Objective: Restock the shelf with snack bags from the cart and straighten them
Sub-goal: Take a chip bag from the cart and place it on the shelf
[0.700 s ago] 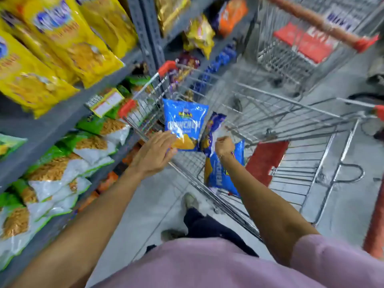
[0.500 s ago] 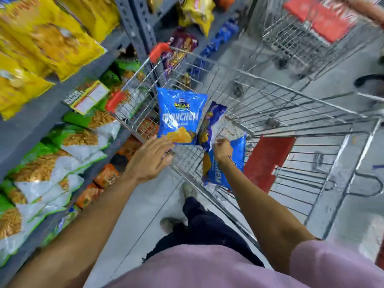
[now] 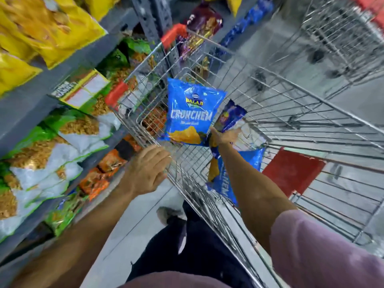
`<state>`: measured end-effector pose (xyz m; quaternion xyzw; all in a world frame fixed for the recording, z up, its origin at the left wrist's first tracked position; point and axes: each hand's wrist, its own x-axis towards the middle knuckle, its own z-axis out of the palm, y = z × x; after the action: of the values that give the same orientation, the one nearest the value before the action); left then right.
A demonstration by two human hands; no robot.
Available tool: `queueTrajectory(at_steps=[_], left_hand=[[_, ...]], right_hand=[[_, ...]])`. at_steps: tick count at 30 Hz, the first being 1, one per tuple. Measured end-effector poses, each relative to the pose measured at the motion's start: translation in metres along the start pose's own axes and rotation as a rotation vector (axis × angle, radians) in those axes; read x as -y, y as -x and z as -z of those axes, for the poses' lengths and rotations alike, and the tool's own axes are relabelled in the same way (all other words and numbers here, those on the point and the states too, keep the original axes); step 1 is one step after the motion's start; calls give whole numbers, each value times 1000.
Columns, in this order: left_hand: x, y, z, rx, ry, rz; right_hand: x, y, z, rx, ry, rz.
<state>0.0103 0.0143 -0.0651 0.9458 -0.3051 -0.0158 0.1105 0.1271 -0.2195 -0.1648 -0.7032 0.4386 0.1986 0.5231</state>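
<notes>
Head view: right hand point(image 3: 223, 136) clamped on blue snack bags point(image 3: 192, 113) over cart point(image 3: 291, 113); left hand point(image 3: 148, 169) loosely spread at cart's left rim, shelf point(image 3: 27, 104) close left.

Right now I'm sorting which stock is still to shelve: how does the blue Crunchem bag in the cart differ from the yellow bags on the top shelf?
The blue Crunchem bag sits in the wire cart, upright with its front facing the camera; the yellow bags lie leaning on the grey shelf. The blue bag looks smaller than the yellow bags. Its name is readable; the yellow bags' print is blurred. Both are sealed snack bags.
</notes>
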Motion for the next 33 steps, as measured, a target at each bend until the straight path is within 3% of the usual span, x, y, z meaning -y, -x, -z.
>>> queueTrajectory(at_steps=[4, 6, 11, 17, 23, 25, 33], left_hand=[[-2, 2, -8, -72, 39, 38], [-3, 3, -12, -102, 39, 44], [-2, 4, -14, -127, 23, 52], [-5, 2, -4, -127, 33, 50], [-7, 5, 19, -13, 32, 55], [-6, 5, 36, -53, 21, 74], [23, 42, 187, -607, 18, 364]], right_hand=[[-11, -8, 10, 81, 33, -21], [-15, -7, 15, -5, 28, 15], [-21, 6, 24, -156, 18, 182], [-11, 43, 50, -166, -122, 455], [43, 106, 74, 191, -308, 677], [71, 133, 70, 342, -336, 735], [188, 288, 30, 792, -379, 1032]])
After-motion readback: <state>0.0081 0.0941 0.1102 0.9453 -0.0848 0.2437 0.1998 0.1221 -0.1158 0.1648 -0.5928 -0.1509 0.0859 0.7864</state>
